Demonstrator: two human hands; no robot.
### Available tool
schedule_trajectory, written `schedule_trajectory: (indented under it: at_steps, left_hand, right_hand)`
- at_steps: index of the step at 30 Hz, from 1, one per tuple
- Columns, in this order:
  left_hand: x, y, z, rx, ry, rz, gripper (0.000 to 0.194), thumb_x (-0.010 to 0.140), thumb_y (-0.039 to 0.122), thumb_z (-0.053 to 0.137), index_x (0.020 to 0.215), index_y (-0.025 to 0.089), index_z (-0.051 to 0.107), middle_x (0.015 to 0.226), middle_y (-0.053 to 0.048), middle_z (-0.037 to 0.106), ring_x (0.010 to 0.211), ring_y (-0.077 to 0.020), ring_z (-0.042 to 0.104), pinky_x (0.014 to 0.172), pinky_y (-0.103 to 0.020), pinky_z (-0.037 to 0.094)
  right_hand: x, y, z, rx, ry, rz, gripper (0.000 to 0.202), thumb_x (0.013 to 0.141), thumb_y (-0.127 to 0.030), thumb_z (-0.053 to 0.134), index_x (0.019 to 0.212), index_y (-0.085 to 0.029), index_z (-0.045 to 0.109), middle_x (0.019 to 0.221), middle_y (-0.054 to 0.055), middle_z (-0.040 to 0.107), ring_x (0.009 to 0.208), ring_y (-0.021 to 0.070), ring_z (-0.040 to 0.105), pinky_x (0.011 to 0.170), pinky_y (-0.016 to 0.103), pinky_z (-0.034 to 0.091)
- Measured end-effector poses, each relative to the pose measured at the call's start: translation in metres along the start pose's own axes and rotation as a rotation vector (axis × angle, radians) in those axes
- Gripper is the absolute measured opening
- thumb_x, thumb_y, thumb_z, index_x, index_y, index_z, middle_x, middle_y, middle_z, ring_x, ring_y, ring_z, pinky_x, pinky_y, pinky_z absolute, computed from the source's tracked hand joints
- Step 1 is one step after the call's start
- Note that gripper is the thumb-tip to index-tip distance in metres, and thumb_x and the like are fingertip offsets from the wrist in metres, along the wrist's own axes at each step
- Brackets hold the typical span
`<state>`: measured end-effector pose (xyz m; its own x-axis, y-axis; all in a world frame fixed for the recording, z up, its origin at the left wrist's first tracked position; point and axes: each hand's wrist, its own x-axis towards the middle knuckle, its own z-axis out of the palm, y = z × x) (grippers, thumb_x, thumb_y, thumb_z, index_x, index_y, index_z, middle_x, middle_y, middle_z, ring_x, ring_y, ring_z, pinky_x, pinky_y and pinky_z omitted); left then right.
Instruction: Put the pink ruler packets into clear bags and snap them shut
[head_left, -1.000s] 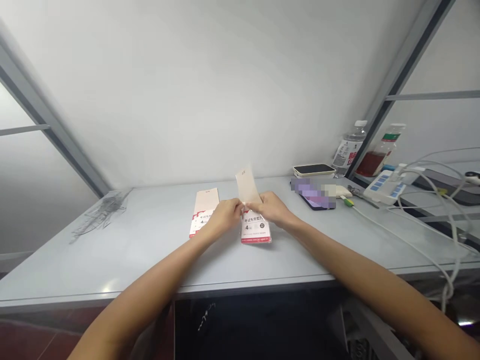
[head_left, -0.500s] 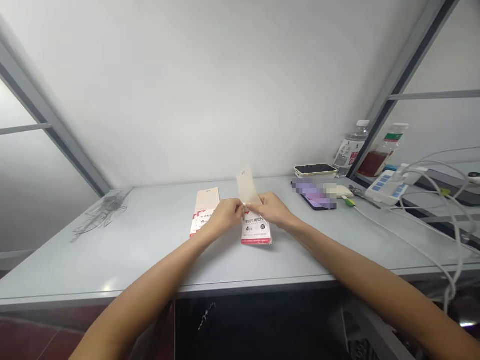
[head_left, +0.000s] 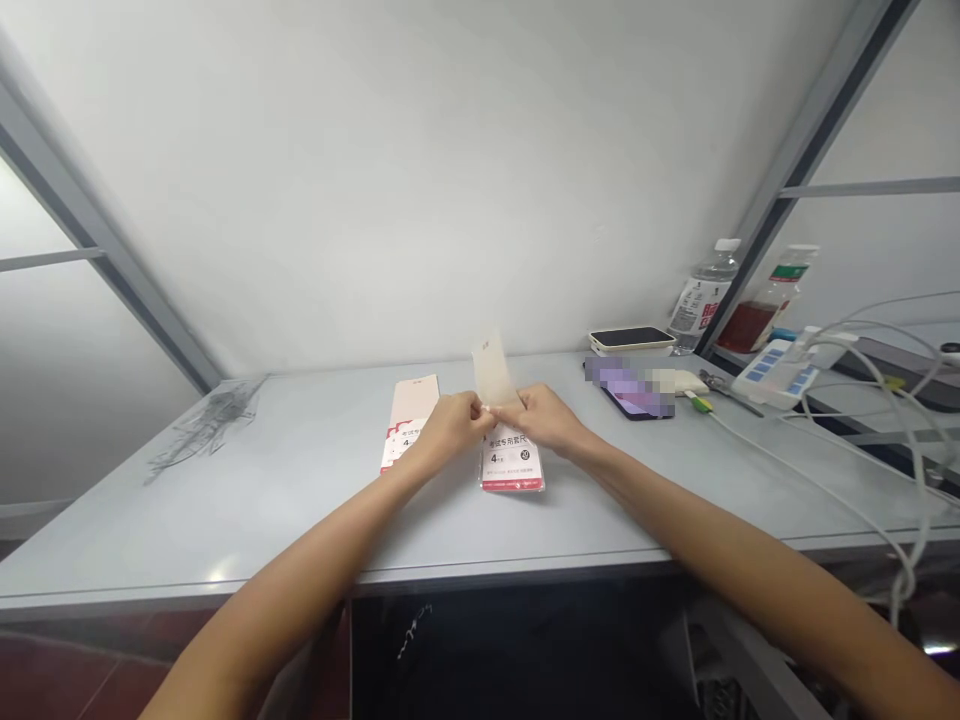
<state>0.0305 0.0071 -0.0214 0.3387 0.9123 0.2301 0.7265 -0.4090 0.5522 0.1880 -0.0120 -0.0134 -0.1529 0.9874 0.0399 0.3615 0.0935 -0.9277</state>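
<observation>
A clear packet with a red and white printed label (head_left: 512,468) lies at the middle of the desk. From its top a pale translucent piece (head_left: 492,368) sticks up and leans back. My left hand (head_left: 456,422) pinches at the packet's top left edge, its fingertips pressed together. Close beside it, my right hand (head_left: 546,415) grips the packet's top with the thumb laid across towards the left fingertips. To the left, partly behind my left hand, are similar red and white packets (head_left: 401,440) with a pale pink card (head_left: 415,397) above them.
On the right of the grey desk (head_left: 300,520) are a white-rimmed phone (head_left: 632,340), a purple phone (head_left: 626,388), a clear bottle (head_left: 703,295), a bottle with red liquid (head_left: 757,315), a power strip (head_left: 776,370) and white cables (head_left: 802,482). A dark mesh (head_left: 206,425) lies left.
My left fingertips have shifted slightly up and left along the packet's top edge. The right hand is almost unmoved, and the packet's lower edge has tilted a little.
</observation>
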Motion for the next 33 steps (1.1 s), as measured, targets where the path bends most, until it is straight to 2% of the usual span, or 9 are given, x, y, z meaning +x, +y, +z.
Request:
schedule_trajectory:
  at_steps: [4,10,14,17,19,22,24,28,33]
  left_hand:
    - [0.0,0.002,-0.002,0.022,0.027,-0.013,0.02,0.077,0.031,0.042,0.064,0.018,0.05,0.062,-0.002,0.058,0.052,-0.0123,0.048,0.045,-0.023,0.03]
    - [-0.003,0.006,-0.01,0.014,0.087,-0.024,0.027,0.085,0.038,0.033,0.071,0.019,0.048,0.071,-0.003,0.06,0.059,-0.0138,0.052,0.051,-0.024,0.034]
    - [-0.003,0.0,-0.016,-0.066,0.134,-0.037,0.022,0.086,0.038,0.032,0.088,0.021,0.045,0.071,-0.001,0.058,0.058,-0.0135,0.053,0.053,-0.024,0.036]
    - [-0.003,-0.003,-0.017,-0.107,0.184,-0.032,0.025,0.084,0.033,0.038,0.107,0.023,0.037,0.087,-0.002,0.058,0.057,-0.0112,0.053,0.055,-0.025,0.039]
    - [-0.002,-0.003,-0.017,-0.127,0.217,-0.019,0.03,0.082,0.028,0.042,0.111,0.025,0.036,0.103,-0.004,0.054,0.062,-0.0103,0.054,0.06,-0.026,0.042]
    - [-0.001,-0.001,-0.016,-0.234,0.182,-0.01,0.025,0.08,0.027,0.044,0.105,0.025,0.043,0.111,-0.004,0.051,0.073,-0.0118,0.056,0.062,-0.026,0.045]
    - [0.001,0.001,-0.018,-0.394,0.089,-0.026,0.02,0.081,0.031,0.041,0.097,0.022,0.049,0.106,-0.005,0.054,0.078,-0.0134,0.057,0.062,-0.026,0.046]
    - [0.002,0.003,-0.022,-0.701,-0.075,-0.037,0.029,0.082,0.04,0.036,0.085,0.017,0.054,0.1,-0.007,0.057,0.088,-0.0163,0.056,0.065,-0.026,0.049]
    - [0.003,0.001,-0.022,-0.707,-0.044,-0.007,0.033,0.076,0.047,0.046,0.073,0.015,0.054,0.091,-0.005,0.06,0.085,-0.0149,0.057,0.072,-0.028,0.049]
  right_hand:
    - [0.002,0.001,0.002,0.063,-0.007,-0.003,0.018,0.066,-0.03,0.061,0.06,-0.013,0.063,0.059,0.004,0.065,0.056,0.0172,0.06,0.044,0.021,0.041]
    - [0.006,0.0,0.001,0.2,-0.016,-0.021,0.023,0.068,-0.033,0.063,0.076,-0.011,0.066,0.075,0.008,0.069,0.066,0.0194,0.063,0.053,0.024,0.048]
    - [0.006,-0.002,-0.004,0.276,-0.019,-0.042,0.029,0.07,-0.036,0.063,0.082,-0.01,0.065,0.082,0.011,0.069,0.071,0.021,0.064,0.059,0.028,0.05]
    - [0.007,-0.001,-0.008,0.321,-0.021,-0.058,0.033,0.07,-0.039,0.063,0.084,-0.01,0.065,0.084,0.012,0.069,0.071,0.0212,0.065,0.06,0.029,0.05]
    - [0.009,0.001,-0.009,0.338,-0.03,-0.071,0.035,0.069,-0.042,0.063,0.084,-0.01,0.065,0.083,0.012,0.069,0.07,0.0209,0.065,0.059,0.029,0.05]
    - [0.011,0.001,-0.01,0.335,-0.049,-0.088,0.037,0.069,-0.045,0.063,0.081,-0.01,0.065,0.081,0.011,0.069,0.068,0.02,0.064,0.058,0.029,0.049]
    - [0.011,0.001,-0.01,0.324,-0.054,-0.102,0.037,0.069,-0.047,0.062,0.08,-0.011,0.066,0.079,0.01,0.069,0.067,0.0191,0.064,0.057,0.027,0.049]
    - [0.01,0.0,-0.013,0.283,-0.042,-0.117,0.039,0.072,-0.05,0.057,0.081,-0.012,0.065,0.077,0.009,0.069,0.066,0.0183,0.064,0.056,0.026,0.048]
    - [0.012,0.002,-0.013,0.216,-0.04,-0.123,0.04,0.072,-0.051,0.057,0.08,-0.012,0.063,0.078,0.008,0.069,0.066,0.0177,0.063,0.056,0.025,0.048]
